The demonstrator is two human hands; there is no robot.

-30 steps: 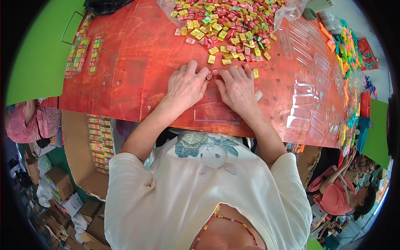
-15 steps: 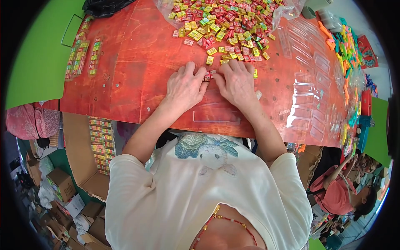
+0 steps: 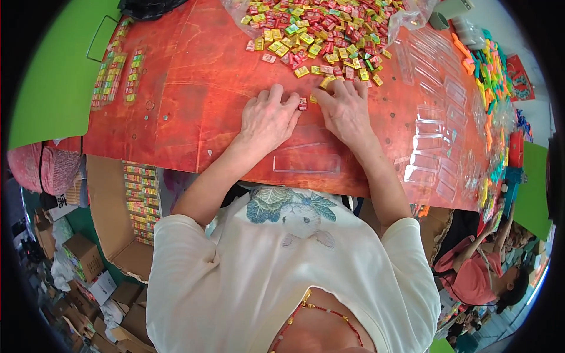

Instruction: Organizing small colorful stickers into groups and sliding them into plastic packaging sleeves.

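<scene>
My left hand (image 3: 269,117) and my right hand (image 3: 346,109) lie palm down, close together, on a red wooden table (image 3: 194,112). Their fingertips rest at the near edge of a big pile of small coloured candy squares (image 3: 321,29), red, yellow and green. One red square (image 3: 302,104) sits between the two hands, by my left fingertips. A long clear plastic tray (image 3: 307,163) lies on the table just under my wrists, empty as far as I can see. Whether either hand pinches a candy is hidden by the fingers.
Several empty clear trays (image 3: 432,126) lie to the right. Filled candy strips (image 3: 120,73) lie at the table's left. A cardboard box (image 3: 132,206) holds more filled strips below the table edge. Another person in pink (image 3: 477,270) sits lower right; bright toys (image 3: 488,65) are far right.
Both hands have slid a little forward toward the pile. The person in pink at the left edge has dropped mostly out of sight.
</scene>
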